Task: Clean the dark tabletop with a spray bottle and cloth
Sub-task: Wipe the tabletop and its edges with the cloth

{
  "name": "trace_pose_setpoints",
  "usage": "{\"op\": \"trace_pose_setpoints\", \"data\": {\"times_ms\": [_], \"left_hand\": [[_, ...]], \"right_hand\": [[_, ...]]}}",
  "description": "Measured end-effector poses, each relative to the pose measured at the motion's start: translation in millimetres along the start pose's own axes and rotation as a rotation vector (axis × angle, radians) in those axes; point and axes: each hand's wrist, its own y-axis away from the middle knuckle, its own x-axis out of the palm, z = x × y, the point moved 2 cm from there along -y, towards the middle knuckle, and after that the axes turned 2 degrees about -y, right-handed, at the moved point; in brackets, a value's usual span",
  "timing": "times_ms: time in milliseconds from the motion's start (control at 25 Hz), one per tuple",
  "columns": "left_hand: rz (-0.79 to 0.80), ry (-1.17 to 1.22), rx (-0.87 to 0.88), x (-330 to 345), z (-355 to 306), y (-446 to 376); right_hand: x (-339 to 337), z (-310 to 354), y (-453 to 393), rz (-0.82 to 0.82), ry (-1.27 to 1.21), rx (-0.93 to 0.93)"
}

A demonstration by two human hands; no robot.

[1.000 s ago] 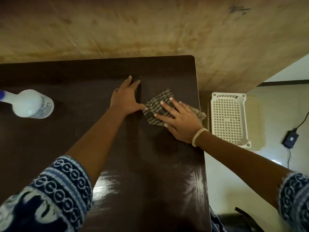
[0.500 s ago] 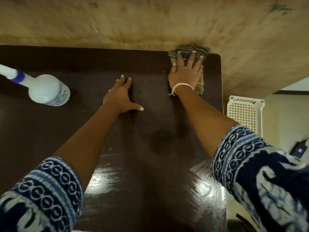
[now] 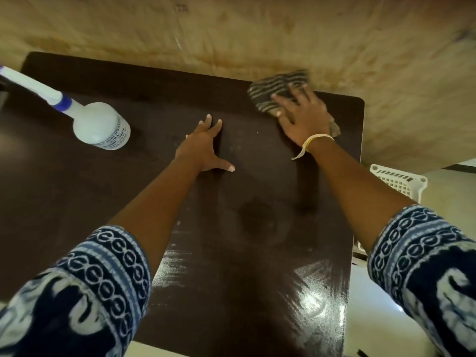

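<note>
The dark brown tabletop [image 3: 77, 191] fills most of the view, with streaky wet patches near its front. My right hand [image 3: 302, 115] lies flat, fingers spread, on a striped grey cloth [image 3: 273, 91] at the table's far right corner; the cloth is blurred and laps over the far edge. My left hand [image 3: 204, 148] rests flat on the table's middle, fingers apart, holding nothing. A white spray bottle [image 3: 99, 124] with a blue collar stands at the far left, away from both hands.
A stained beige wall [image 3: 231, 34] runs along the table's far edge. A white perforated plastic basket [image 3: 401, 180] sits on the pale floor beyond the table's right edge.
My right hand with the cloth swept from the table's middle to the far right corner, then slid slightly left along the far edge. My left hand stayed pressed in place.
</note>
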Motion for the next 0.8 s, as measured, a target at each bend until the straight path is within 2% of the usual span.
{"op": "trace_pose_setpoints", "data": {"times_ms": [120, 240, 360, 440, 640, 800], "left_hand": [[0.009, -0.013, -0.002, 1, 2, -1], [0.01, -0.029, 0.003, 2, 3, -2], [0.015, -0.003, 0.034, 1, 4, -1], [-0.016, 0.022, 0.07, 1, 7, 6], [-0.204, 0.009, 0.155, 14, 58, 60], [-0.232, 0.051, 0.209, 26, 120, 106]], "right_hand": [[-3, -21, 9, -0.097, -0.036, 0.391], [2, -9, 14, -0.151, -0.05, 0.635], [5, 22, 10, -0.107, -0.101, 0.811], [11, 49, 12, -0.07, -0.06, 0.74], [31, 127, 45, -0.047, -0.036, 0.349], [46, 186, 98, -0.042, -0.089, 0.255]]}}
